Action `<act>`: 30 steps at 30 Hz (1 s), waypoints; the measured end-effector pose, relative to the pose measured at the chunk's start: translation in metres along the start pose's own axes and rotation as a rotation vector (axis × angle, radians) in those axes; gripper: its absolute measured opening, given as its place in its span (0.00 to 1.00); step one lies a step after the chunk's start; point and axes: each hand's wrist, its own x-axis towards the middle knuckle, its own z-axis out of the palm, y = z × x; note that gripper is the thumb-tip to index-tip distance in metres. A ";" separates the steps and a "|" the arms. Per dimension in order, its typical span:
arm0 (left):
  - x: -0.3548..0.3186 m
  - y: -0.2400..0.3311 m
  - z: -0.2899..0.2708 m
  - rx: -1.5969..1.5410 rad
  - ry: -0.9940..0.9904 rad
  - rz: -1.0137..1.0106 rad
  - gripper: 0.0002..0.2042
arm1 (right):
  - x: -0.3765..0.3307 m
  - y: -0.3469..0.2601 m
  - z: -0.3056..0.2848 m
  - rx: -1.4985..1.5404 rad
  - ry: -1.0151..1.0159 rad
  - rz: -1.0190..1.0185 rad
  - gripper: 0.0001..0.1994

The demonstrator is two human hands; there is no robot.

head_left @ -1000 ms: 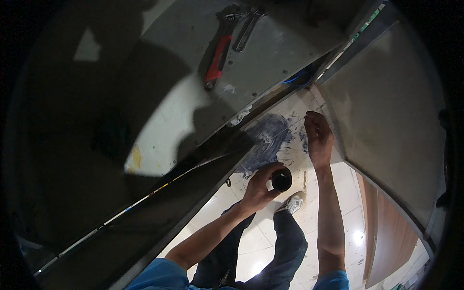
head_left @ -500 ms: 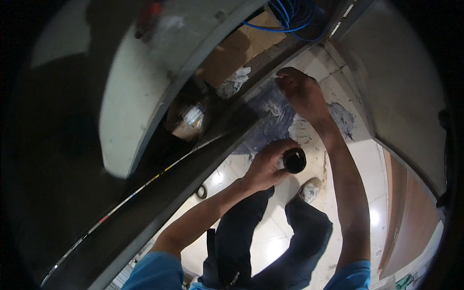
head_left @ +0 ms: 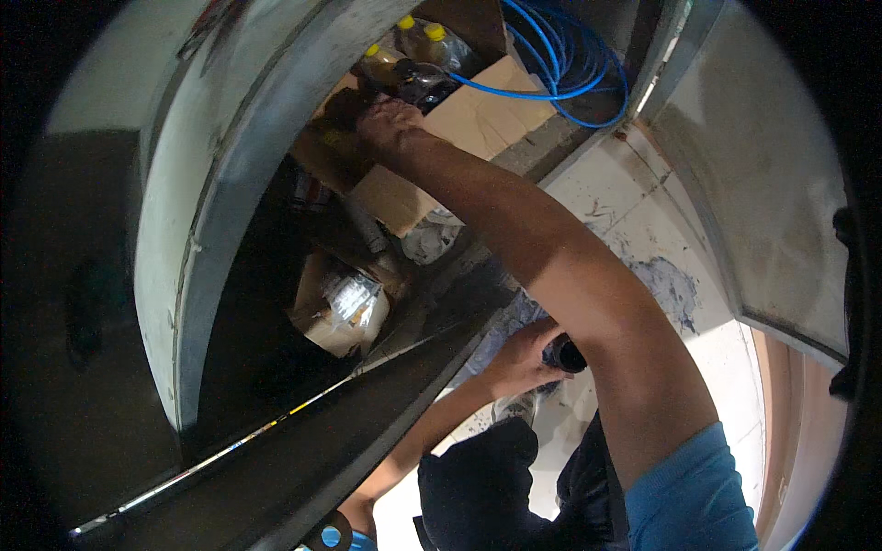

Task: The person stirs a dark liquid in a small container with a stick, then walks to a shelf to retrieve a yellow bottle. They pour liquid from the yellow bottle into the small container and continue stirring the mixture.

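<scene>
My left hand (head_left: 520,361) is wrapped round a dark cylindrical object (head_left: 567,354); only its round black end shows, partly behind my right forearm. My right hand (head_left: 390,124) reaches into an open cardboard box (head_left: 491,110) inside the dark cabinet. Its fingers lie in shadow, so whether they grip anything is hidden. Beside that hand, several bottles with yellow caps (head_left: 435,33) stand in the box, some wrapped in clear plastic.
A coil of blue cable (head_left: 588,87) hangs over the box. A smaller carton (head_left: 322,312) with a shiny clear package lies nearer. The cabinet's edge (head_left: 404,404) runs diagonally between my arms and the interior. A pale curved panel (head_left: 197,230) rises at left. Blue-grey smears (head_left: 663,285) mark the tiled floor.
My right hand has moved left from above the floor and into the cardboard box. The view has shifted, showing more of the cabinet's inside. My left hand keeps hold of the dark cylinder.
</scene>
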 end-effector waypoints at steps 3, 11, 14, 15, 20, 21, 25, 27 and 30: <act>-0.017 -0.010 0.008 0.073 0.048 -0.010 0.38 | -0.004 0.007 -0.001 -0.012 -0.072 -0.080 0.18; -0.034 -0.019 0.013 0.023 0.065 -0.026 0.36 | -0.055 -0.029 -0.118 -0.173 -0.048 -0.447 0.18; -0.025 -0.017 0.015 0.015 0.075 -0.029 0.34 | -0.062 -0.046 -0.149 -0.164 -0.170 -0.319 0.18; -0.021 -0.015 0.015 0.028 0.071 -0.007 0.34 | -0.062 -0.048 -0.156 -0.216 -0.161 -0.334 0.18; -0.012 -0.013 0.014 0.028 -0.008 -0.075 0.34 | -0.052 -0.039 -0.144 -0.129 -0.084 -0.365 0.17; -0.012 -0.015 0.014 0.025 0.029 -0.057 0.34 | -0.047 -0.037 -0.134 -0.118 -0.067 -0.365 0.17; -0.027 -0.022 0.015 0.036 0.124 -0.009 0.35 | -0.033 -0.018 -0.092 -0.120 -0.100 -0.384 0.15; -0.031 -0.027 0.012 0.036 0.135 0.004 0.35 | -0.030 -0.009 -0.079 -0.083 -0.050 -0.382 0.14; -0.034 -0.029 0.013 -0.028 0.142 -0.020 0.35 | -0.037 -0.008 -0.073 -0.019 0.041 -0.369 0.14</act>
